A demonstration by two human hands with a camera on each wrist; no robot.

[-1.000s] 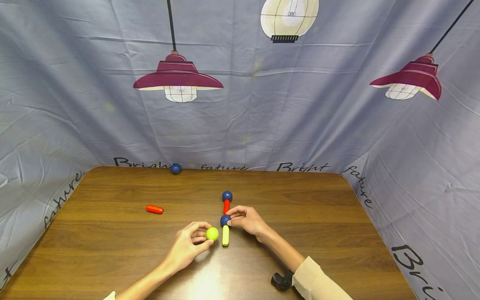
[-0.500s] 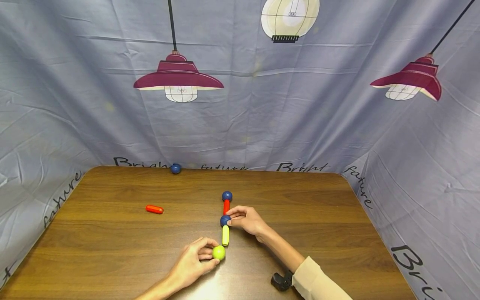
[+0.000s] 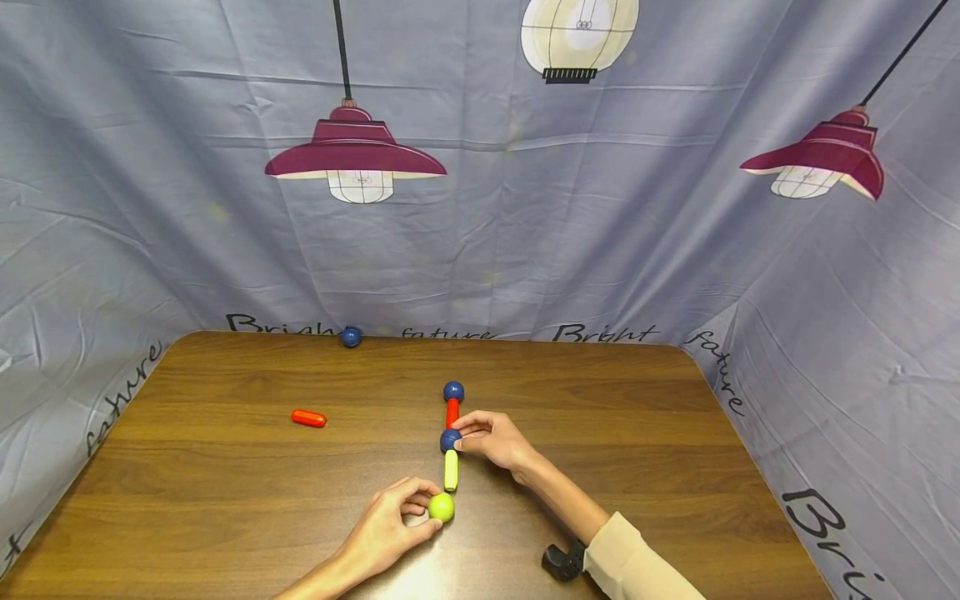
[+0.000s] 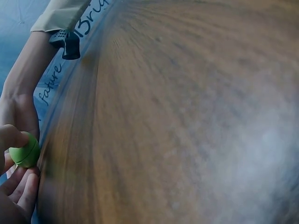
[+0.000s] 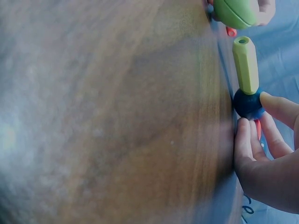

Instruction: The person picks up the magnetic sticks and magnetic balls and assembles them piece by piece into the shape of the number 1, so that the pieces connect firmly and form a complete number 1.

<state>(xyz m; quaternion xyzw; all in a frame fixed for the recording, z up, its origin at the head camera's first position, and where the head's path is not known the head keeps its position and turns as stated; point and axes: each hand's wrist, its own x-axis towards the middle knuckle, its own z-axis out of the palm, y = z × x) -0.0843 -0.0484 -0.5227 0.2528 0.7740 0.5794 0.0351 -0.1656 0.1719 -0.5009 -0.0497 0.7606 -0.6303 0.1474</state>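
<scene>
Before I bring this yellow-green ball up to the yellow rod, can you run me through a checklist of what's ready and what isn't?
1. Left hand has a grip on the yellow-green ball: ok.
2. Right hand holds the near blue ball: ok.
3. Faceted yellow rod touches that near blue ball: ok.
4. Yellow-green ball in line with the rod: not ok; in the head view it sits a little left of the rod's line.
5. Yellow-green ball against the rod's free end: not ok; the right wrist view shows a gap.
6. Rod firmly attached to the near blue ball: cannot tell.
</scene>
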